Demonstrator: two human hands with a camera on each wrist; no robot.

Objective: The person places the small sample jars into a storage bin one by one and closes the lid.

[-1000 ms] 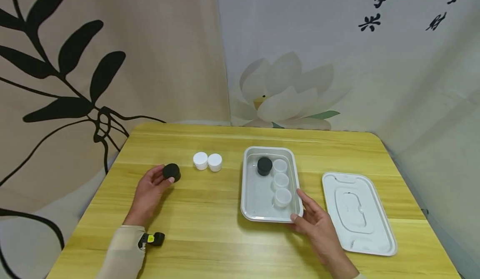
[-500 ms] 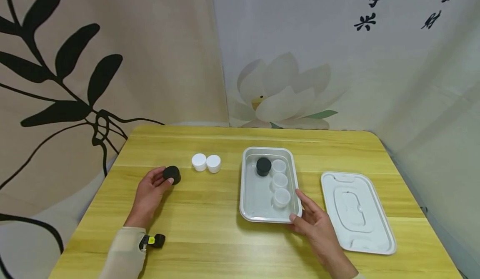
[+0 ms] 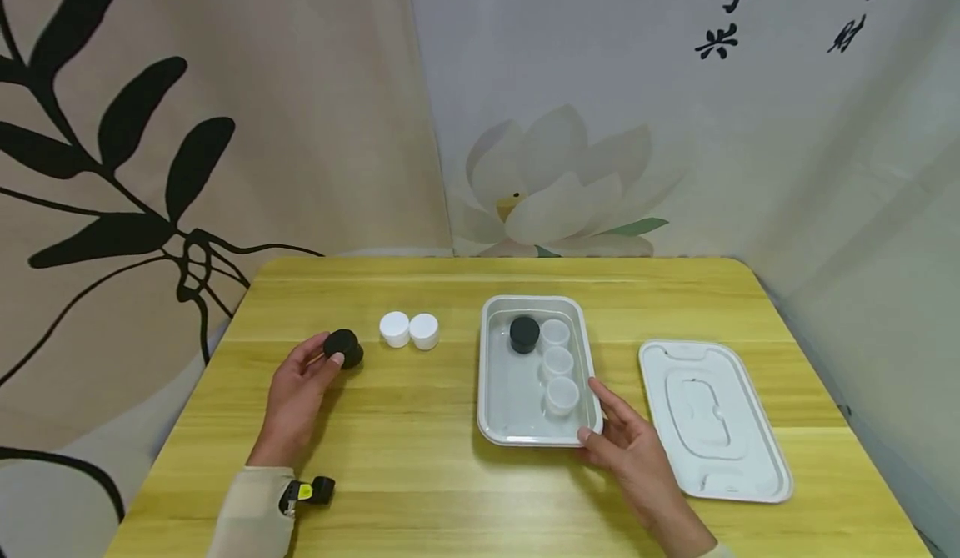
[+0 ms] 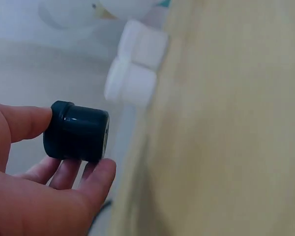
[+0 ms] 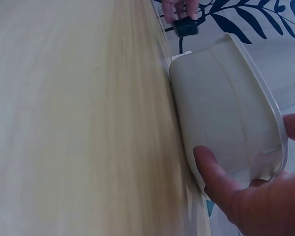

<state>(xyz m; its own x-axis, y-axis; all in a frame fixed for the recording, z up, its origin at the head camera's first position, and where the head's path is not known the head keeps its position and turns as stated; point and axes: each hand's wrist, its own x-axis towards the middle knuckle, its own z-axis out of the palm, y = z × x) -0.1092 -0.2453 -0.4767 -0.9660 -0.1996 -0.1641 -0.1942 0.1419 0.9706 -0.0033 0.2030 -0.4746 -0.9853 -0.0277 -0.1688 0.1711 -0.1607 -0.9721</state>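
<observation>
My left hand [image 3: 296,391] pinches a small black round jar [image 4: 78,132] with a lid, holding it up off the wood at the table's left. In the left wrist view the thumb is at the lid end and fingertips are along the lower side. My right hand [image 3: 630,458] grips the near right corner of a white rectangular box [image 3: 495,424], fingers under its rim in the right wrist view. Inside the box sit another black jar [image 3: 524,334] and, in a column on its right, three translucent white jars [image 3: 557,363]. Two white lidded jars [image 3: 409,330] stand side by side beyond my left hand.
A white lid [image 3: 715,420] for a box lies flat on the wooden table [image 3: 420,491] to the right, close beside my right hand. A patterned curtain [image 3: 337,124] hangs behind the table's far edge. My left sleeve carries a wrist camera [image 3: 309,494].
The black jar has tilted slightly between my left fingers, now showing more of its side. The head view has shifted a little. My right hand keeps its grip on the box corner.
</observation>
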